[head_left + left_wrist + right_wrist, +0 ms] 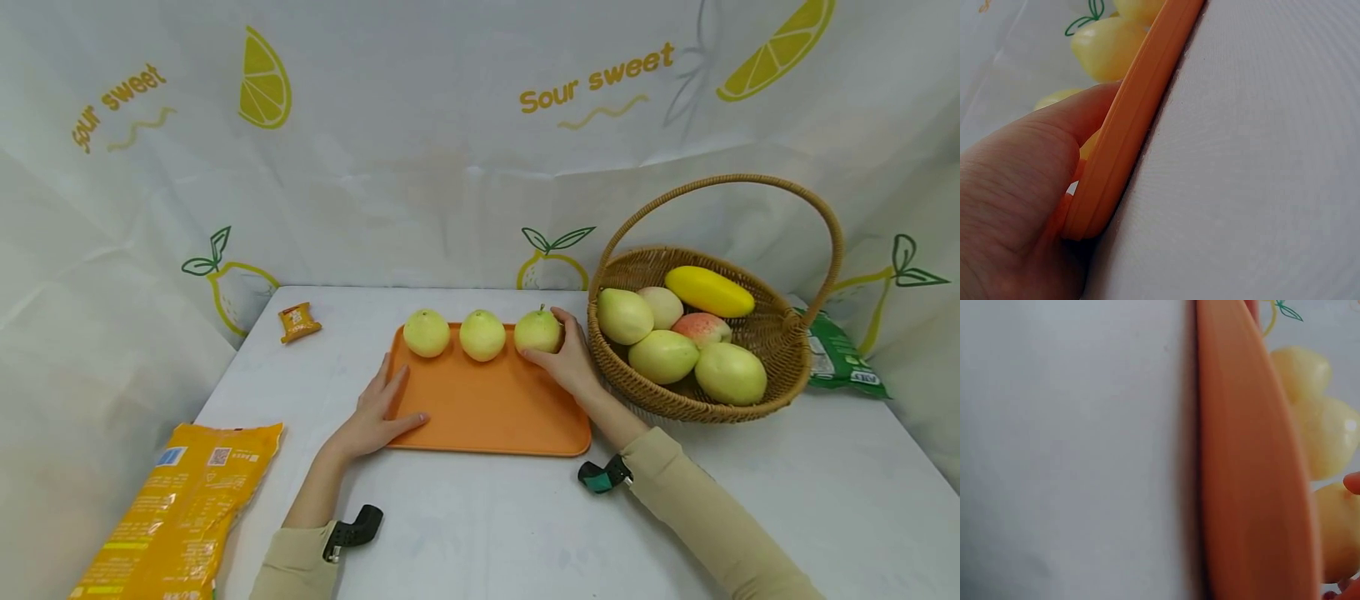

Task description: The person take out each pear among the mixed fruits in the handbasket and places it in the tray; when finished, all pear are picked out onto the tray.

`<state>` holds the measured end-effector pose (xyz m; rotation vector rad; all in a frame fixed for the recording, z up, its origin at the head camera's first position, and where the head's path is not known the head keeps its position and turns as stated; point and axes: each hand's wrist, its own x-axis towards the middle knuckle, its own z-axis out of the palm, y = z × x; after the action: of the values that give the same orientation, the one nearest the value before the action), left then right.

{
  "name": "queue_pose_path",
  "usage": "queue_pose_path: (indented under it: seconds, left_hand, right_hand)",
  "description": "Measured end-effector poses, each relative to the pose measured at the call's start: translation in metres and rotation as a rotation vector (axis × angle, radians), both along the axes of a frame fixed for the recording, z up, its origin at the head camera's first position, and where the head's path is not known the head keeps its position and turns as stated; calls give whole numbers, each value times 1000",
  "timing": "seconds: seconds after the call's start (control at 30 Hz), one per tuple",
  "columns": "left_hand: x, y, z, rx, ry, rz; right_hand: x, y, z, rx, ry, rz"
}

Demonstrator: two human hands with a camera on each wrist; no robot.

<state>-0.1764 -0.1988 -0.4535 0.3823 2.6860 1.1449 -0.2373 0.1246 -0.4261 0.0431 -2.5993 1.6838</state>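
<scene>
Three round, pale green-yellow pears stand in a row along the far edge of an orange tray [487,408]: a left pear [427,335], a middle pear [482,337] and a right pear [536,333] with a short stem. My right hand [573,364] holds the right pear between thumb and fingers, from its right side. On the tray's left edge rests my left hand [377,421], fingers extended and thumb spread over the tray floor. The left wrist view has the thumb over the tray's rim [1125,119]. Fingertips touch the nearest pear [1337,540] in the right wrist view.
A wicker basket [801,367] with a tall handle stands right of the tray, holding several pale green fruits, a reddish fruit [702,328] and a long yellow fruit [708,291]. Behind it lies a green packet [836,358]. Leftward are a small orange-brown packet [298,322] and a large orange bag [180,508].
</scene>
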Motion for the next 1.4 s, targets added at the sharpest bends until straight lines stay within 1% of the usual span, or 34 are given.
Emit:
queue_pose_path:
  seconds: [0.13, 0.27, 0.43, 0.5, 0.6, 0.73, 0.9, 1.0, 1.13, 1.23, 1.33, 1.4]
  left_hand:
    - [-1, -1, 0, 0, -1, -2]
    - [-1, -1, -1, -2, 4, -5]
    - [-1, 0, -1, -1, -1, -3]
    - [-1, 0, -1, -2, 0, -2]
    - [0, 0, -1, 1, 1, 1]
    - [0, 0, -1, 3, 2, -4]
    - [-1, -1, -1, -4, 1, -8]
    - [-1, -1, -1, -15, 3, -10]
    - [-2, -2, -1, -24, 10, -13]
    - [-2, -2, -2, -17, 9, -13]
    - [-2, -2, -3, -12, 10, -10]
    - [-1, -1, -4, -8, 13, -12]
  right_hand:
    - [8, -1, 3, 80, 87, 12]
    - [16, -2, 7, 141, 160, 46]
    - [30, -5, 16, 187, 158, 112]
    - [37, -5, 21, 191, 151, 146]
    - [48, -5, 29, 198, 165, 201]
    - [65, -1, 45, 170, 198, 276]
    - [80, 11, 66, 39, 263, 348]
    - [83, 23, 75, -25, 314, 363]
    - [83, 40, 86, -57, 360, 352]
    - [80, 54, 95, -29, 370, 319]
    - [75, 69, 105, 57, 369, 281]
    - [71, 79, 113, 120, 351, 276]
